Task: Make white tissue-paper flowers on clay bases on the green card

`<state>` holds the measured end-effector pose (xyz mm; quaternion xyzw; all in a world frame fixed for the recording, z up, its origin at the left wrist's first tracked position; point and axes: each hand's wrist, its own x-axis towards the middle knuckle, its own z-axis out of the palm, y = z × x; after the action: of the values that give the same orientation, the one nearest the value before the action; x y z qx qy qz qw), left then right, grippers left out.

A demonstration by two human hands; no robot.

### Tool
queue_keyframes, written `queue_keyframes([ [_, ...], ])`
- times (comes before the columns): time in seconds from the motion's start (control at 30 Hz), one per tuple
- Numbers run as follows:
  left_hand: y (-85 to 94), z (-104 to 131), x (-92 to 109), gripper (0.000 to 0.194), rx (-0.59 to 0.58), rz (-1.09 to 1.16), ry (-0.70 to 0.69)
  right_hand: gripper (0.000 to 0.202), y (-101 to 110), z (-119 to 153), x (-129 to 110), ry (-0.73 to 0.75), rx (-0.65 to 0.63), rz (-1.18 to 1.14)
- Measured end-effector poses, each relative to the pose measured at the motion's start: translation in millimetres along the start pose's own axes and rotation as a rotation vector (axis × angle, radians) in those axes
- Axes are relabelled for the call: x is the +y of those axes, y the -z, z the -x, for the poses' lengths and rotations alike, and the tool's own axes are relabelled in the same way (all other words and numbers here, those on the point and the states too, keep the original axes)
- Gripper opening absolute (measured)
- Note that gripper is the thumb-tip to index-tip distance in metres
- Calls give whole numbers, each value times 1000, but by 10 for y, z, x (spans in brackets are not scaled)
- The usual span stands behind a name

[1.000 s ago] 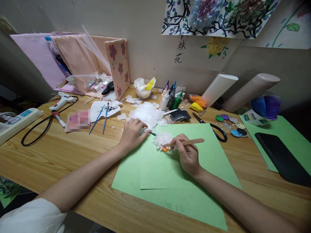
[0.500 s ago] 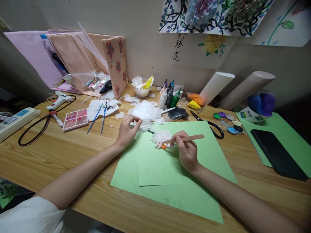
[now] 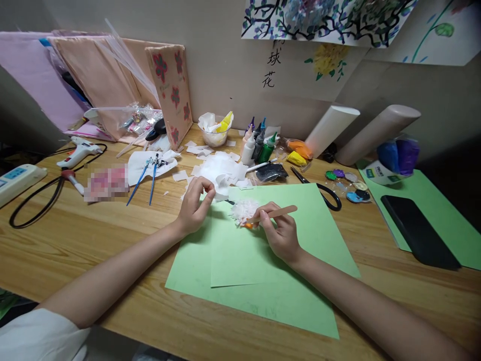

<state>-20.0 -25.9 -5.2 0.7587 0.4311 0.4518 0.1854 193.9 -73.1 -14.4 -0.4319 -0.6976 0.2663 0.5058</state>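
Observation:
My right hand [image 3: 281, 234] grips a flat wooden craft stick [image 3: 283, 211] like a pen. The stick's lower end touches a fluffy cluster of white paper pieces [image 3: 245, 210] with a bit of orange clay [image 3: 248, 225] at its lower edge. This cluster lies on a sheet of green paper [image 3: 240, 260], atop another green sheet. My left hand [image 3: 195, 206] is at the sheet's upper left, thumb and forefinger curled together in a pinch; whatever is between them is too small to make out. Just beyond its fingertips is a pile of white paper pieces [image 3: 225, 169].
Behind the pile stand squeeze bottles [image 3: 259, 145] and a clear bowl [image 3: 215, 135] with paper. Black scissors [image 3: 330, 198] lie right of the sheet, near a dark phone-like slab [image 3: 419, 230]. At left are two blue brushes [image 3: 153, 183] and a glue gun [image 3: 78, 152].
The view has shifted slightly. My left thumb and forefinger have curled closer together. My right hand has tilted the craft stick a little, its end still at the white cluster.

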Motion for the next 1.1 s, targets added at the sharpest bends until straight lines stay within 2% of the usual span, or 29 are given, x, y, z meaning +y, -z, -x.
queue_keyframes([
  [0.13,-6,13,33,15,-230,18,-85,22,8,7,8,-14,37,-29],
  [0.2,-14,10,44,15,-306,-13,-102,24,12,18,21,-1,68,-52],
  [0.3,-25,-4,31,15,-277,-24,-50,26,10,27,30,13,78,-53],
  [0.5,-21,-29,-4,16,-223,35,74,24,-4,11,13,-28,-1,-9],
  [0.6,-11,-6,65,17,-254,95,63,23,-5,5,17,-30,-6,8],
  [0.8,-104,122,305,14,-481,133,-47,22,-9,-14,8,-110,14,-76],
  [0.97,-215,150,302,13,-434,-23,-51,21,-6,18,29,-128,68,-106],
  [1.1,-224,135,256,15,-418,-72,-50,20,8,69,37,25,131,-97],
])
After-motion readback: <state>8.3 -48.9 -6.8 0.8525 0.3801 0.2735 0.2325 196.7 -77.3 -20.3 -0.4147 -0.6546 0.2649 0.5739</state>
